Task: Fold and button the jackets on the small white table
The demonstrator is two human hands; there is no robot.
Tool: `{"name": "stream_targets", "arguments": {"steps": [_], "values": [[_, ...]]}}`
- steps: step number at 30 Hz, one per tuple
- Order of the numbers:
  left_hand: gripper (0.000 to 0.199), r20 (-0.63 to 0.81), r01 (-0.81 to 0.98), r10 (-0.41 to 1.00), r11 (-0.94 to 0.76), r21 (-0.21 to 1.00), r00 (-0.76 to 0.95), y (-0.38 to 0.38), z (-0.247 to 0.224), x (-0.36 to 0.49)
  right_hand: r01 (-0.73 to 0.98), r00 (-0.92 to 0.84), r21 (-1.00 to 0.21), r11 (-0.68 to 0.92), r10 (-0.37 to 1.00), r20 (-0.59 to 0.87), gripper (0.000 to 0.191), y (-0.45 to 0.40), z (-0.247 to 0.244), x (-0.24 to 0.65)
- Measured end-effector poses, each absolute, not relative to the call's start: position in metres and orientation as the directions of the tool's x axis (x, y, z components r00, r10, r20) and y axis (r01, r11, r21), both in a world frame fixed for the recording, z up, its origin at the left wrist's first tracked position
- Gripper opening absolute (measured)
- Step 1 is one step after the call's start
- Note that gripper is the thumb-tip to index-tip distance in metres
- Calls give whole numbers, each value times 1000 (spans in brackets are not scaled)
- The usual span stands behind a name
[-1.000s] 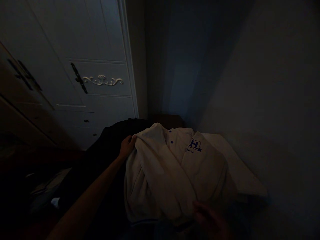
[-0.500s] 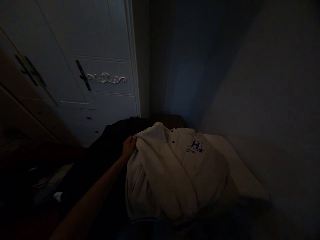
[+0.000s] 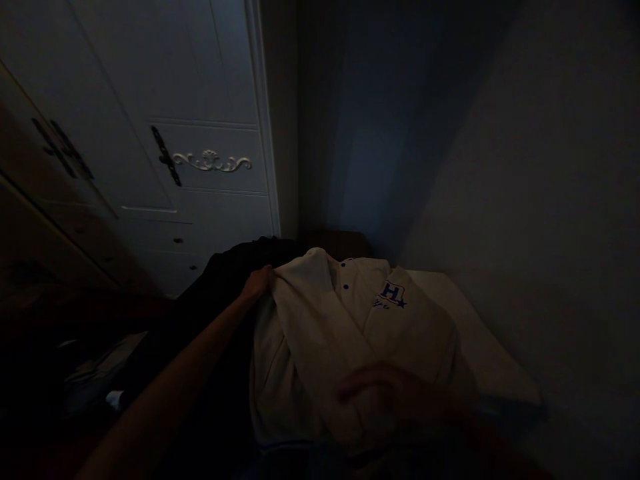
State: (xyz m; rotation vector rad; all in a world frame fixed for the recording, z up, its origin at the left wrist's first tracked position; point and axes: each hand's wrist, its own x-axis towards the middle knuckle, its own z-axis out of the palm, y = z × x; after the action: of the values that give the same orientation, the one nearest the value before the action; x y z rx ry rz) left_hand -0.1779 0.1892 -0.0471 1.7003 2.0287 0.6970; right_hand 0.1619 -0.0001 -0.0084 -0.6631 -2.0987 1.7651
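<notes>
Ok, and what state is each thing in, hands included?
Jacket: spread out, one sleeve across its front
Left hand: grip closed on jacket
Right hand: over jacket, blurred; contact unclear
Wardrobe doors: shut
Drawers: shut
Dark cloth: heaped, detail lost in gloom

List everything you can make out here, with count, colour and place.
Jacket: one, cream, low centre
Chest emblem: one, blue, on jacket
Buttons: two visible, blue, jacket front
Pale panel: one, whitish, right, possibly jacket sleeve
Dark cloth: one heap, black, left of jacket
Brown object: one, brown, behind jacket
Wardrobe: one, white, upper left
Long handles: three, dark, wardrobe doors
Knobs: several, dark, below handles
Scroll ornament: one, white, wardrobe front
Wall: one, grey, right
White scrap: one, white, lower left
Left hand: one, gripping jacket
Right hand: one, blurred, over jacket
</notes>
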Motion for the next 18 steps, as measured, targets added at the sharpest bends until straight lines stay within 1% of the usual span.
{"name": "stream_targets", "arguments": {"steps": [2,4,5,6,7,8,10,12,14,16,18], "values": [[57,-24,827,988,144,543,-155,196,-29,-174,43,-771,-987,154,633,65,61,70,-5,157],[59,-25,868,990,133,478,-137,202,-13,-165,10,-645,-987,159,756,116,58,138,0,144],[60,-21,891,993,113,439,-116,204,-7,-158,52,-541,-987,151,835,100,54,170,2,135],[59,-21,911,996,89,402,-88,207,-2,-152,150,-412,-982,111,910,41,47,200,4,124],[58,-31,927,998,63,370,-56,209,0,-145,279,-275,-959,40,960,-40,42,227,4,113],[56,-51,937,998,41,347,-25,212,0,-139,337,-208,-942,-6,975,-81,39,251,3,103],[47,-95,943,995,18,333,15,215,-2,-131,414,-154,-906,-86,975,-163,38,291,-3,84],[38,-109,935,994,22,354,18,214,-8,-130,454,-163,-880,-139,958,-236,35,320,-12,69],[36,-87,925,996,42,378,-9,209,-13,-135,471,-187,-868,-157,944,-272,29,340,-22,57],[43,-56,914,996,81,397,-64,202,-17,-142,452,-204,-883,-125,949,-240,24,353,-30,46],[49,-34,904,989,146,401,-145,195,-20,-146,413,-191,-908,-66,969,-158,26,361,-40,33]]}}
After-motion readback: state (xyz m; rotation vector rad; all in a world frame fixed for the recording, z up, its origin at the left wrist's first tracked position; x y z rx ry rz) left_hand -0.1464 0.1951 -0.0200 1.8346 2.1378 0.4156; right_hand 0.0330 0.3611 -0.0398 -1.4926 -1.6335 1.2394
